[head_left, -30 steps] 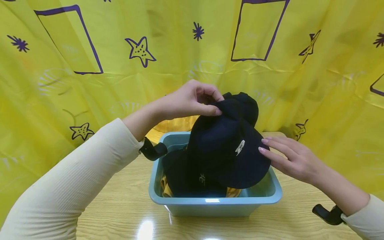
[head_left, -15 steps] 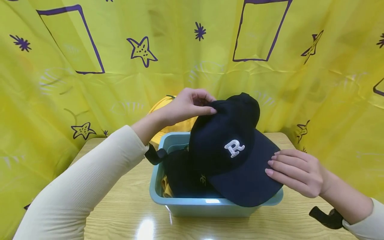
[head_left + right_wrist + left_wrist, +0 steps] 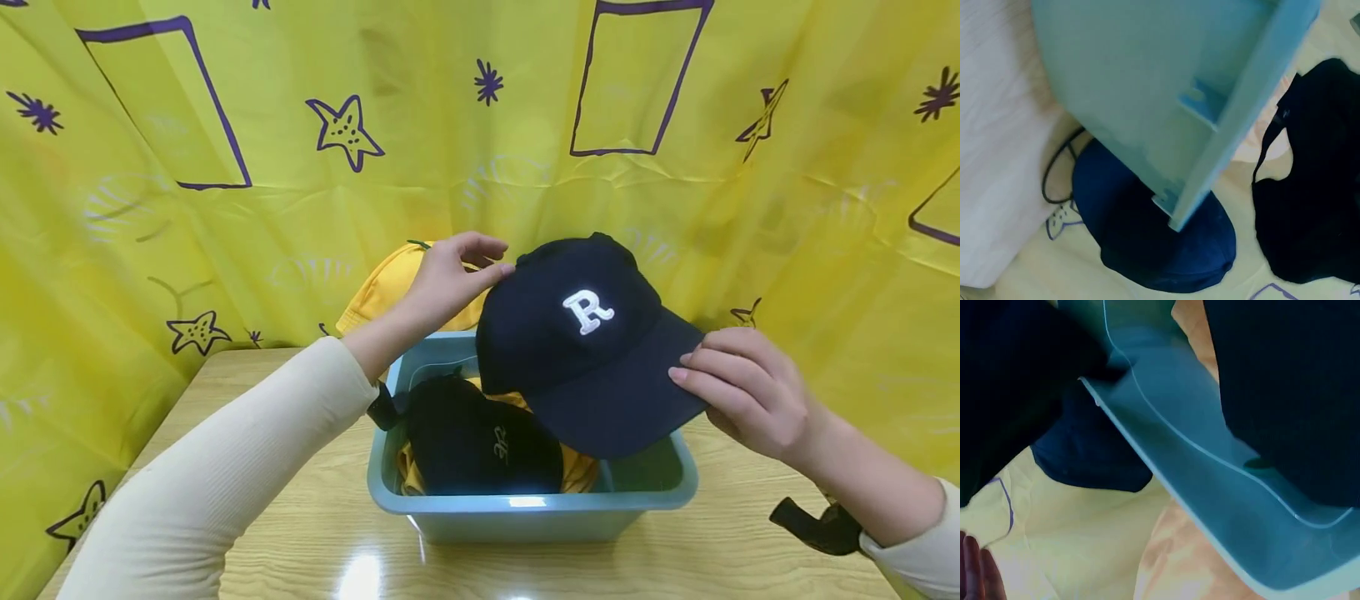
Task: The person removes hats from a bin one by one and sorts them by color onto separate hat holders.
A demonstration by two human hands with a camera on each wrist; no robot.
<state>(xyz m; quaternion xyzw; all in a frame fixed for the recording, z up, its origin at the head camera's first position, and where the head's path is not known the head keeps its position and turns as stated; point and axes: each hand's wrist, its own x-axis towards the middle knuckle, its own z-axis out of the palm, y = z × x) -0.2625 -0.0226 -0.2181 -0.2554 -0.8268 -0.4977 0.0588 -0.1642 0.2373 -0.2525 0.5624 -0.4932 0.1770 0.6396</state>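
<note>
Since the earlier frame, the navy cap [image 3: 577,358] is lifted, so that its brim no longer hangs over the near rim of the blue bin [image 3: 615,503]; more of the black cap [image 3: 465,454] is uncovered below the left grip [image 3: 450,271], which is drawn back to the crown's edge; more of the yellow hat [image 3: 382,292] is exposed behind that grip. The brim is pinched by the right grip [image 3: 757,396], fingers on top, thumb hidden; the left grip's thumb and fingers are held apart, and whether the crown is touched cannot be told; the navy cap is suspended between the two grips, over the bin. The brim is probably best kept pinched at its edge, so that the crown is not creased; the crown is best steadied from the left grip's side before any turn, with the black cap below left undisturbed.
</note>
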